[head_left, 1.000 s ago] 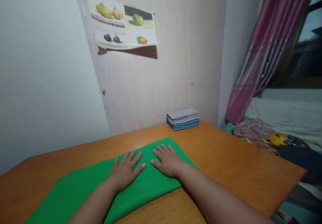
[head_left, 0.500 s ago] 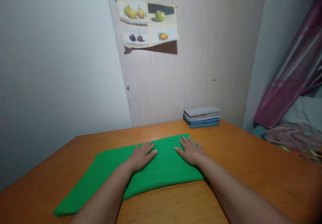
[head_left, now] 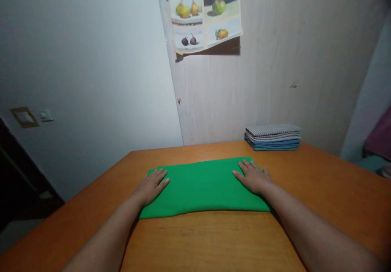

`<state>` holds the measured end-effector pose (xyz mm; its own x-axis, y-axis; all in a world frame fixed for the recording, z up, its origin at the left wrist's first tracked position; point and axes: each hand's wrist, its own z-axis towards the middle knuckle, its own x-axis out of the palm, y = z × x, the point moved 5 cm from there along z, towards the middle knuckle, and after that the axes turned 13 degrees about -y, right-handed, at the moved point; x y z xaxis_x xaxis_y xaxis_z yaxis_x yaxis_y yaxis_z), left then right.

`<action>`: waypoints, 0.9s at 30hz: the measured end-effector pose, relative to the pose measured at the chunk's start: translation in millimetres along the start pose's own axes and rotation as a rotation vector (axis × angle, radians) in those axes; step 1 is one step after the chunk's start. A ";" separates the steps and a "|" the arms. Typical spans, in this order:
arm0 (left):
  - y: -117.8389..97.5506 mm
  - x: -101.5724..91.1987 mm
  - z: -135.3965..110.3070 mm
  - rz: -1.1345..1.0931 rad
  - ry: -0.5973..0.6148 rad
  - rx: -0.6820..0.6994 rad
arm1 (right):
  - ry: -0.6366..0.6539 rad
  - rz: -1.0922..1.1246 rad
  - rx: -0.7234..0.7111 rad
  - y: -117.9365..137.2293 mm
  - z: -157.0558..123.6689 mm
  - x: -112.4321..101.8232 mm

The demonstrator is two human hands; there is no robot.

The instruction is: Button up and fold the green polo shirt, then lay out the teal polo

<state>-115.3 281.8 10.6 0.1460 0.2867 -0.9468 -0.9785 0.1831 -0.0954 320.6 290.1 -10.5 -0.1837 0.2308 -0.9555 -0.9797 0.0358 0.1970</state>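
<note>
Green folded cloth (head_left: 203,187) lies as a long strip across the middle of the frame on the orange wooden table (head_left: 320,190). I see my left hand (head_left: 150,186) flat and open on its left end and my right hand (head_left: 253,177) flat and open on its right end, gripping nothing. A stack of folded striped and blue cloths (head_left: 273,137) sits at centre right.

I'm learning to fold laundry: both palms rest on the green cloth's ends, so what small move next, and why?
Probably lift the end under the right hand and fold it toward the left hand: the green cloth lies flat, a long strip.
</note>
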 end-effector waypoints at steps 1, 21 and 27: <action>7.0 -0.9 -2.6 0.016 0.003 -0.043 | -0.004 -0.003 -0.001 -0.3 0.4 0.9; -141.0 1.3 -29.3 -0.150 0.114 0.200 | -0.009 -0.052 0.012 6.5 -3.9 -9.0; -137.4 2.5 -27.6 -0.126 0.132 0.186 | -0.089 0.031 -0.100 45.1 -26.8 -35.4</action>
<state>15.5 231.4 12.8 0.2323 0.1278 -0.9642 -0.9085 0.3824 -0.1682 280.8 257.5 26.3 -0.2103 0.3155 -0.9253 -0.9776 -0.0685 0.1988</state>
